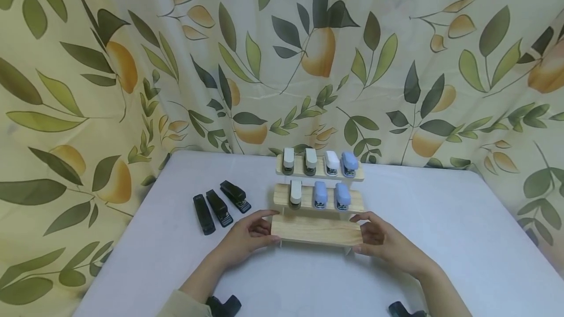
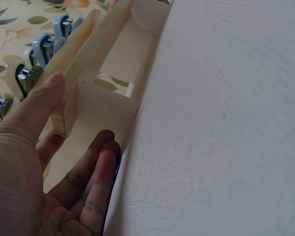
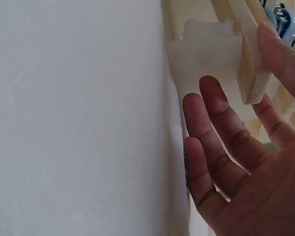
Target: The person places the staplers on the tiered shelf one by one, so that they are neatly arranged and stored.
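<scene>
A tiered wooden rack (image 1: 315,230) stands on the table, its lowest board bare. My left hand (image 1: 247,235) grips the left end of that board, thumb (image 2: 53,91) on the front edge. At the opposite end my right hand (image 1: 382,239) pinches the board between thumb (image 3: 280,56) and index finger, the other fingers spread beside the pale support (image 3: 204,56). On the middle tier sit a grey stapler (image 1: 295,193) and two blue staplers, one being the rightmost stapler (image 1: 342,195). The top tier bears grey staplers (image 1: 310,161), a white stapler (image 1: 331,162) and a blue stapler (image 1: 350,163).
Left of the rack, three black staplers (image 1: 218,208) lie side by side on the white tablecloth (image 1: 317,283). A curtain (image 1: 282,62) printed with leaves and fruit hangs right behind the table's far edge. Dark straps or mounts (image 1: 226,305) show near both wrists.
</scene>
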Action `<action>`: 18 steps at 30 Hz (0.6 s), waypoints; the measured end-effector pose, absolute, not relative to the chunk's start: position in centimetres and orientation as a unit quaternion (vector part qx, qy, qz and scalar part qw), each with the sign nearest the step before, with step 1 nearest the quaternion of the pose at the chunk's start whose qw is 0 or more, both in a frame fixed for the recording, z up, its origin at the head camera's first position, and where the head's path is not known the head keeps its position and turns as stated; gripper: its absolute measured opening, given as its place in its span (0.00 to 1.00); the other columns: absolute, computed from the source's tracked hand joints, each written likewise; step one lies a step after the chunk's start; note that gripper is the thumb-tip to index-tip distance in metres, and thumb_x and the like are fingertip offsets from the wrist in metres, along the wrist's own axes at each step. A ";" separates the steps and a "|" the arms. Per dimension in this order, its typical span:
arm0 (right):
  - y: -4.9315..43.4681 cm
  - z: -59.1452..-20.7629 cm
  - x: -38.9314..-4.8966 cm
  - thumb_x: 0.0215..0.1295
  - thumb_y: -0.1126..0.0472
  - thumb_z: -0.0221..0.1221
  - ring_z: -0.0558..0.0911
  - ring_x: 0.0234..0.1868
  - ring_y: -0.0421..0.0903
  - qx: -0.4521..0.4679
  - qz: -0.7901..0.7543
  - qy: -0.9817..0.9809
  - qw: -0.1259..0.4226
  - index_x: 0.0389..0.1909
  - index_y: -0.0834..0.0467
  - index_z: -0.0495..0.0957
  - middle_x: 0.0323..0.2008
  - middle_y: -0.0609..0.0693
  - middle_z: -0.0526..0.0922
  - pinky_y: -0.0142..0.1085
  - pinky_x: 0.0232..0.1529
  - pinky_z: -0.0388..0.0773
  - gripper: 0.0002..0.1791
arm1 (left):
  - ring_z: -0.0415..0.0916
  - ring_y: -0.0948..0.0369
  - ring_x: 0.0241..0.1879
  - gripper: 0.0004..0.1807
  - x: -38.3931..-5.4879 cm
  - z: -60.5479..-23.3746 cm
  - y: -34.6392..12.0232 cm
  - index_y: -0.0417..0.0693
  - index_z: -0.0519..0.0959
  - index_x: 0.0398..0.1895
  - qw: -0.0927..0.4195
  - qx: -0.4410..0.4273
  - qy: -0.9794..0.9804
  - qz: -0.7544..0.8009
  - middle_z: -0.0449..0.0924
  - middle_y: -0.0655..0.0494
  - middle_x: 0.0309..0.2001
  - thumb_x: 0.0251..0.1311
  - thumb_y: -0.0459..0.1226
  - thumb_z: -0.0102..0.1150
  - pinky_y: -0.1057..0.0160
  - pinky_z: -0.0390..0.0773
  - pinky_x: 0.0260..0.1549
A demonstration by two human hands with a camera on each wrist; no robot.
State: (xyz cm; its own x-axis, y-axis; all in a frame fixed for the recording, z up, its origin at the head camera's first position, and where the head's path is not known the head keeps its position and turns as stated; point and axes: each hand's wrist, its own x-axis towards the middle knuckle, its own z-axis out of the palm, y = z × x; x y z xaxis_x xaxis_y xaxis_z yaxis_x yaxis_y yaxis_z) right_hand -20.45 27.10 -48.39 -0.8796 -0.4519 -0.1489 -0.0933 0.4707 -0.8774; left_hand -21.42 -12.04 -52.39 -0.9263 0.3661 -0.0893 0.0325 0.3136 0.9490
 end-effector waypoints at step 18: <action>27.3 -51.1 -21.3 0.63 0.67 0.70 0.79 0.42 0.40 -0.179 -0.568 0.787 0.159 0.69 0.62 0.65 0.45 0.54 0.80 0.30 0.43 0.80 0.36 | 0.82 0.60 0.49 0.35 -21.4 -52.5 -12.2 0.72 0.73 0.70 0.146 0.123 0.799 0.570 0.82 0.56 0.51 0.58 0.51 0.75 0.69 0.82 0.51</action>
